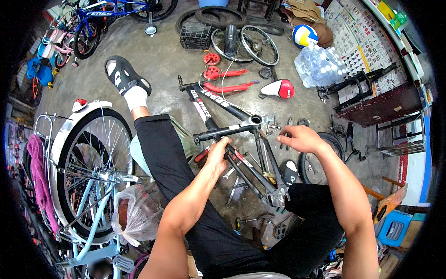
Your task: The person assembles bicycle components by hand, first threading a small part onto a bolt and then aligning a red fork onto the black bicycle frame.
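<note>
A black bicycle frame [218,104] lies on the concrete floor between my legs, its bottom bracket shell [257,121] near the middle. My left hand [218,156] grips one of the frame's black rear tubes just below the shell. My right hand [297,138] hovers to the right of the shell with fingers curled over small metal parts [278,126]; whether it pinches one I cannot tell. Wrenches [232,174] lie on the floor under the frame.
A light-blue bicycle's rear wheel [93,158] stands at left with a plastic bag [134,214] hanging by it. Red fenders [227,83], loose wheels [251,44], a black basket [195,35], a pack of water bottles [320,65], a ball [304,35] and a small tyre [316,162] surround me.
</note>
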A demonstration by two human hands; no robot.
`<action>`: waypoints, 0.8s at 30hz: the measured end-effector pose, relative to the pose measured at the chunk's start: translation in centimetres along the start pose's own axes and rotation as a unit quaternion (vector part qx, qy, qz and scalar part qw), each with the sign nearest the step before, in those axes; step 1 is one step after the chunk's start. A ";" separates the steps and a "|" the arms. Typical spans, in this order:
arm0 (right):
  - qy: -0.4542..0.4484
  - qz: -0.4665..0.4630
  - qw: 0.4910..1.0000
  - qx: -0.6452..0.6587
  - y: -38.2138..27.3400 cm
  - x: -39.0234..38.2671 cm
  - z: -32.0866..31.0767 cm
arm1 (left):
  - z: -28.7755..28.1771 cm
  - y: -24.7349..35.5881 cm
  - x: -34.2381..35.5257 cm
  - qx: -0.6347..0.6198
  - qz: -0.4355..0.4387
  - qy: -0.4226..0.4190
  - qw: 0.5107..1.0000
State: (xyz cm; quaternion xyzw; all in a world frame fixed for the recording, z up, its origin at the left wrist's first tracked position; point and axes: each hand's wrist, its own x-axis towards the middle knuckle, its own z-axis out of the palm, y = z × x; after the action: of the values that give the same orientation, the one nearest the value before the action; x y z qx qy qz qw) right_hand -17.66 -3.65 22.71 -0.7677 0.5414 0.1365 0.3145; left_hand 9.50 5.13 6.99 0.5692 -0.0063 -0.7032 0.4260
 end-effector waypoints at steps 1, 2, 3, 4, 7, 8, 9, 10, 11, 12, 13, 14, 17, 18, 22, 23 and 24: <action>0.007 0.003 1.000 0.001 0.0 -0.1 -0.3 | -0.1 -0.2 0.2 0.010 0.008 0.003 1.000; 0.005 0.013 1.000 0.008 0.0 -0.2 -0.5 | -0.3 -0.2 0.4 0.021 0.021 0.005 1.000; 0.008 0.016 1.000 0.010 0.0 -0.3 -0.7 | -0.5 -0.3 0.6 0.032 0.032 0.017 0.999; 0.018 0.013 1.000 0.005 0.0 -0.4 -0.9 | -0.9 -0.1 0.8 0.032 0.055 0.006 0.998; 0.019 0.014 1.000 -0.013 0.1 -0.7 -1.2 | -1.6 0.7 0.9 0.082 0.076 0.037 0.993; 0.022 0.014 1.000 -0.002 0.1 -0.8 -1.2 | -1.8 1.1 0.8 0.125 0.077 0.057 0.987; 0.022 0.018 1.000 -0.002 0.1 -0.9 -1.2 | -1.9 1.4 0.6 0.144 0.097 0.075 0.982; 0.026 0.018 0.999 -0.010 0.0 -1.0 -1.2 | -1.9 1.7 0.5 0.164 0.110 0.068 0.978; 0.026 0.018 1.000 -0.004 0.0 -1.1 -1.2 | -2.0 1.8 0.3 0.196 0.115 0.094 0.969; 0.029 0.015 0.999 -0.004 -0.1 -1.2 -1.1 | -2.0 2.0 0.2 0.178 0.120 0.079 0.973; 0.034 0.011 0.999 -0.009 -0.1 -1.2 -1.1 | -2.0 2.1 0.3 0.168 0.114 0.075 0.976; 0.031 0.011 0.999 -0.006 -0.1 -1.3 -1.1 | -2.0 2.0 0.4 0.161 0.103 0.062 0.980; 0.032 0.008 0.999 -0.014 -0.2 -1.4 -1.0 | -2.4 1.9 1.6 0.125 0.043 0.040 0.990; 0.033 0.007 0.999 -0.019 -0.1 -1.4 -0.9 | -2.6 1.9 2.2 0.102 0.023 0.033 0.994; 0.026 0.013 0.999 -0.020 0.1 -1.2 -0.7 | -3.2 1.5 4.3 0.040 -0.003 0.044 0.998; 0.029 0.006 0.999 -0.014 0.2 -1.2 -0.7 | -3.2 1.3 4.6 0.038 -0.008 0.045 0.998; 0.035 0.001 0.999 -0.016 0.3 -1.1 -0.7 | -3.2 1.1 4.8 0.049 0.012 0.053 0.997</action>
State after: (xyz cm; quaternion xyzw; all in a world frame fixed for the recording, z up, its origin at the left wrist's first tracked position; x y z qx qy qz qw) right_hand -18.40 -3.30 23.73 -0.7762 0.5509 0.1181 0.2828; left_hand 12.76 3.00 2.59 0.6256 -0.0251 -0.6661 0.4053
